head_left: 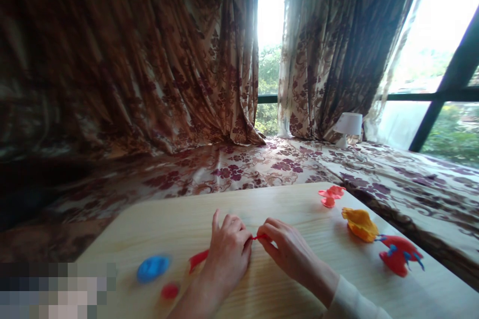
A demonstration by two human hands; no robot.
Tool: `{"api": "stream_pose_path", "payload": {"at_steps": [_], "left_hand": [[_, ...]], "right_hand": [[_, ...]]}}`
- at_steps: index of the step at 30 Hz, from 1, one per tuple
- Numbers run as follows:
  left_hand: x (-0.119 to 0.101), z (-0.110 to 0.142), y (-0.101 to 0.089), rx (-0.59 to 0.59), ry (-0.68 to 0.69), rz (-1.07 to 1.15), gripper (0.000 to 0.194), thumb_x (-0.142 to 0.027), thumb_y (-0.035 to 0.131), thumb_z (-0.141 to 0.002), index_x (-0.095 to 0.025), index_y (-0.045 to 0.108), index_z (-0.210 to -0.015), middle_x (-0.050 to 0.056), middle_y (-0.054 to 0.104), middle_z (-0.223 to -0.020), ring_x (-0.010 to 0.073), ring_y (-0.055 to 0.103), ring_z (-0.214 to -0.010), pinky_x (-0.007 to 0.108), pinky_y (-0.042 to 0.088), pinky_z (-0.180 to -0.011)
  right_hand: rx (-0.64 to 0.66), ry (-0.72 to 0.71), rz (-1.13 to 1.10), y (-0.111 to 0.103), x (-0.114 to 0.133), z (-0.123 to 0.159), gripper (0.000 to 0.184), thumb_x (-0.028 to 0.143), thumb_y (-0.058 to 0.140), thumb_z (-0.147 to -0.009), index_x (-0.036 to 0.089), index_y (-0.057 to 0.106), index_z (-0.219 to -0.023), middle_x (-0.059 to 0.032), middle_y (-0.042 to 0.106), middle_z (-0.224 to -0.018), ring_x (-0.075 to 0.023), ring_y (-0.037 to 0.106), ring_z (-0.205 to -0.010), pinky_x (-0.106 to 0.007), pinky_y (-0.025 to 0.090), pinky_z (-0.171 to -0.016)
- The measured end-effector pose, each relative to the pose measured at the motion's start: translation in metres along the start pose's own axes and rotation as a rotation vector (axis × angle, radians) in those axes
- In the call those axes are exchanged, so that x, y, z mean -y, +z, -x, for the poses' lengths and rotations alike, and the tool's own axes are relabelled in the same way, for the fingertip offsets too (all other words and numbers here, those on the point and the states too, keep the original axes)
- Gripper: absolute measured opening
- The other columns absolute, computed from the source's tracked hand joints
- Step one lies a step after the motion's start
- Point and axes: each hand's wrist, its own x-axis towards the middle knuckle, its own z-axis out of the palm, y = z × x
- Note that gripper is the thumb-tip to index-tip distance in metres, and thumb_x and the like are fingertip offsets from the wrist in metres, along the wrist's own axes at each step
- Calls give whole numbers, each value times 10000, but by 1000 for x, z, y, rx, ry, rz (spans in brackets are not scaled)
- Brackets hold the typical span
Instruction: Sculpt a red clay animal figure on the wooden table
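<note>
A thin strand of red modelling clay (256, 237) stretches across the short gap between my two hands. One end is pinched between the thumb and fingers of my left hand (229, 244), whose little finger sticks up. My right hand (285, 248) pinches the other end between thumb and forefinger. From behind my left wrist a flat red clay strip (198, 260) pokes out on the table; whether it joins the strand is hidden. Left of it lie a flattened blue clay piece (152, 268) and a small red clay disc (170, 290).
Along the right side of the pale wooden table (168, 217) stand a coral clay shape (329, 196), a yellow-orange clay shape (360, 225) and a red one with blue strips (399, 254). Beyond are flowered fabric and curtains, a white lamp (349, 123) and windows.
</note>
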Motion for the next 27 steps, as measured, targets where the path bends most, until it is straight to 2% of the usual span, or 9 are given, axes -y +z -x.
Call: {"api": "stream_pose_path", "payload": {"at_steps": [7,13,18,22,27], "left_hand": [[1,1,2,-3,-4,-7,185,-181,525,-821,-248,674,-735,-4,643,-797,189,540,-914,601,161,-1053],[0,1,1,15,-14,0,187,-181,523,-818,-241,673,-724,4,641,-796,193,537,-912,607,166,-1045],[-1,1,0,17,-8,19,160,-194,533,-813,-250,673,-759,4,640,-809,200,536,-924,620,160,-1040],[-1,1,3,-5,11,16,99,-227,587,-783,-262,664,-836,-2,634,-836,200,533,-927,611,151,-1052],[-3,0,8,-50,55,-39,134,-211,559,-813,-255,650,-725,-16,618,-769,190,531,-919,615,141,-1056]], "right_hand": [[29,-27,-9,1,0,2,248,127,442,-903,166,617,-731,-31,592,-735,-136,553,-679,-218,382,-615],[25,3,-23,-3,-10,6,136,109,523,-832,173,643,-838,-23,609,-767,-136,564,-682,-218,388,-619],[20,10,-36,-4,-15,5,176,85,510,-827,172,647,-758,-18,601,-737,-126,550,-646,-213,381,-597],[22,-5,-48,-4,-13,5,193,94,501,-845,177,658,-769,-19,605,-753,-125,556,-669,-208,389,-615],[36,-18,-56,-4,-10,4,195,106,502,-853,172,652,-748,-20,598,-743,-123,552,-664,-205,390,-619]]}}
